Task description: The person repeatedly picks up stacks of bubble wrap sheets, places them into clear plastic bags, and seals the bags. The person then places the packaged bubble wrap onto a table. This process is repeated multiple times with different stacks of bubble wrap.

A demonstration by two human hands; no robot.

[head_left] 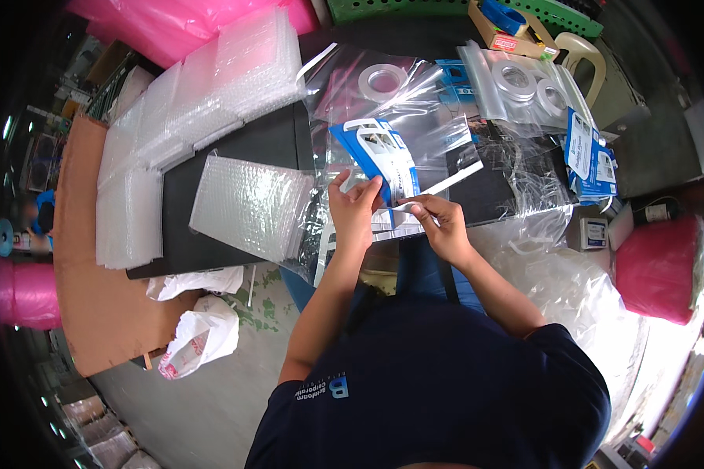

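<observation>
A blue-and-white printed card (379, 156), perhaps a flat package, is held up over the near edge of the black table. My left hand (353, 211) grips its lower left side, the thumb lying on its printed face. At the lower right corner my right hand (443, 225) is closed in a pinch on the card's edge. Clear plastic sheets (438, 137) lie behind and beneath the card, with a white strip (457, 178) to the right. Left of my left hand rests a stack of bubble-wrap pouches (250, 202).
More bubble-wrap pouches (238, 70) are piled far left on the table and a brown cardboard sheet (78, 258). White tape rolls (365, 84) sit on plastic at the back. Blue-and-white cards (590, 160) lie right, near a box (497, 37) with blue tape (504, 16). Clear plastic (579, 289) hangs right.
</observation>
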